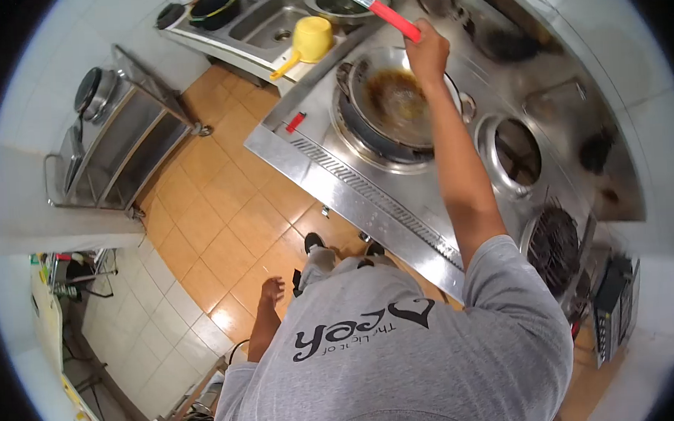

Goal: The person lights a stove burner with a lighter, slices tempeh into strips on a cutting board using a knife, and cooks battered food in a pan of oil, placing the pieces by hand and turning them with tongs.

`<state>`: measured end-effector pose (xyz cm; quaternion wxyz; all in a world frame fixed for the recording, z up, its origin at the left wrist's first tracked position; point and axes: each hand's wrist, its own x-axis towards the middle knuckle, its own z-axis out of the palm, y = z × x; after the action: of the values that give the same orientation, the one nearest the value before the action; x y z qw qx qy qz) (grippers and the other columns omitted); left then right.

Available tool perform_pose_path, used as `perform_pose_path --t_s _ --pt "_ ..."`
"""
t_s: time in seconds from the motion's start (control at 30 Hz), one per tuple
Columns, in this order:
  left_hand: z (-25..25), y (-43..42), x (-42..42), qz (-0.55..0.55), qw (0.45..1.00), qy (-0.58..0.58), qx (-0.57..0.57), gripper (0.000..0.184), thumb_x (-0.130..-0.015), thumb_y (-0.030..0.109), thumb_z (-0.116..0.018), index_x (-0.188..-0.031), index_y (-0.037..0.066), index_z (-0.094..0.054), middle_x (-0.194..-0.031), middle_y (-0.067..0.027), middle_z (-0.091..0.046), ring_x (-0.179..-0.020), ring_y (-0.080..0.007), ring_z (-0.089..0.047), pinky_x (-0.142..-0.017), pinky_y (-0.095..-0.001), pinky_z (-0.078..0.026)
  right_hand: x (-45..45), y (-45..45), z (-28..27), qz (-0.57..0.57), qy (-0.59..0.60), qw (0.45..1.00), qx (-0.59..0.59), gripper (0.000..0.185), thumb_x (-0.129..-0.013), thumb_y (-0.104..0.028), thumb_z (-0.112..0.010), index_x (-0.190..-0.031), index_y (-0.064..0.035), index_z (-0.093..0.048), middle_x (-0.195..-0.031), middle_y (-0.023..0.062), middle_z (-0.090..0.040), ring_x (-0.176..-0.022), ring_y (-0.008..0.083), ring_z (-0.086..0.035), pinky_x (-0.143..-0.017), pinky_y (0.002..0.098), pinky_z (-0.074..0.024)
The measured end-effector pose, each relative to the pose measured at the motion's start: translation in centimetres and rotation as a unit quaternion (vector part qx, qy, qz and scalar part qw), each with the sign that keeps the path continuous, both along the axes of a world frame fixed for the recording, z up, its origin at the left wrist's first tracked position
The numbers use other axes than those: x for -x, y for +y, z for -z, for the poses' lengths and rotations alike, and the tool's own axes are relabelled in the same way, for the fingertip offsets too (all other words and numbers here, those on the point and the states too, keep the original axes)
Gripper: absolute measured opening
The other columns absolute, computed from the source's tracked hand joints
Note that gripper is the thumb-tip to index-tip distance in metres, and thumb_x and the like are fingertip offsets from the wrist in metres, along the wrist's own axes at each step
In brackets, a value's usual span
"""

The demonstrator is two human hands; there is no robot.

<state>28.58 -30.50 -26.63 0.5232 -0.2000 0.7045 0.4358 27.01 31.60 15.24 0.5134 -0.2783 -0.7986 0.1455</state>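
Observation:
My right hand (pixel 428 51) is closed round the red handle (pixel 394 21) of a metal utensil, whose far end runs out of the top of the view. The arm reaches over the steel stove. Below and left of that hand, a two-handled wok (pixel 380 94) rests on a burner, with brownish liquid or residue inside. My left hand (pixel 272 289) hangs low over the tiled floor, fingers apart and empty, near my grey shirt. A small red object (pixel 296 122) lies on the stove's left part.
A yellow dipper (pixel 312 40) stands beside the steel sink (pixel 270 23). Right of the wok are an open burner ring (pixel 511 154) and a blackened grate (pixel 554 249). A metal rack (pixel 131 137) with pots stands at the left. The stove's front edge is near my body.

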Motion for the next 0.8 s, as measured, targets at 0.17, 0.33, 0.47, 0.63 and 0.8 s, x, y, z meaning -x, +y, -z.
perform_pose_path --t_s 0.17,0.33,0.47,0.63,0.8 --pt "-3.5 5.0 3.3 0.046 0.996 0.068 -0.021 0.028 -0.097 0.031 -0.040 -0.114 0.019 -0.059 -0.103 -0.0016 -0.063 -0.080 -0.0168 -0.054 -0.072 -0.0357 -0.047 -15.2 -2.0 3.9 0.009 -0.152 0.988 -0.008 0.012 -0.079 -0.012 -0.068 -0.079 -0.0048 -0.058 -0.073 0.0198 -0.062 -0.074 0.0412 -0.062 -0.063 0.0459 -0.0469" --pt "-5.1 7.0 3.9 0.107 0.993 0.039 0.024 0.026 -0.092 0.016 -0.044 -0.114 0.017 -0.059 -0.100 -0.0005 -0.064 -0.078 -0.0140 -0.055 -0.069 -0.0339 -0.046 -22.9 -6.2 9.3 0.031 -0.198 0.958 0.206 0.014 -0.078 -0.008 -0.068 -0.077 -0.0022 -0.055 -0.071 0.0195 -0.060 -0.071 0.0384 -0.062 -0.061 0.0410 -0.0465" --pt "-5.8 7.6 3.8 0.159 0.985 0.036 0.058 0.031 -0.088 0.009 -0.042 -0.113 0.017 -0.058 -0.095 0.0011 -0.065 -0.073 -0.0129 -0.055 -0.066 -0.0332 -0.046 -24.1 -7.2 11.1 0.042 -0.186 0.957 0.220 0.012 -0.078 -0.005 -0.067 -0.077 -0.0020 -0.056 -0.069 0.0183 -0.059 -0.066 0.0365 -0.061 -0.060 0.0392 -0.0463" --pt "-6.9 8.3 3.2 0.138 0.988 0.057 0.026 0.030 -0.087 0.008 -0.043 -0.112 0.017 -0.058 -0.097 0.0004 -0.065 -0.074 -0.0131 -0.055 -0.067 -0.0330 -0.046 -24.4 -7.9 10.8 0.004 -0.172 0.958 0.229 0.011 -0.078 -0.004 -0.066 -0.076 -0.0018 -0.055 -0.067 0.0182 -0.058 -0.062 0.0353 -0.059 -0.058 0.0386 -0.0454" --pt "-6.4 8.2 1.4 0.117 0.991 0.055 0.026 0.030 -0.087 0.008 -0.043 -0.112 0.017 -0.058 -0.100 -0.0005 -0.065 -0.074 -0.0136 -0.054 -0.068 -0.0334 -0.045 -23.5 -6.8 8.3 0.006 -0.151 0.962 0.226 0.010 -0.078 -0.004 -0.065 -0.077 -0.0020 -0.056 -0.066 0.0189 -0.058 -0.061 0.0365 -0.058 -0.058 0.0390 -0.0450"
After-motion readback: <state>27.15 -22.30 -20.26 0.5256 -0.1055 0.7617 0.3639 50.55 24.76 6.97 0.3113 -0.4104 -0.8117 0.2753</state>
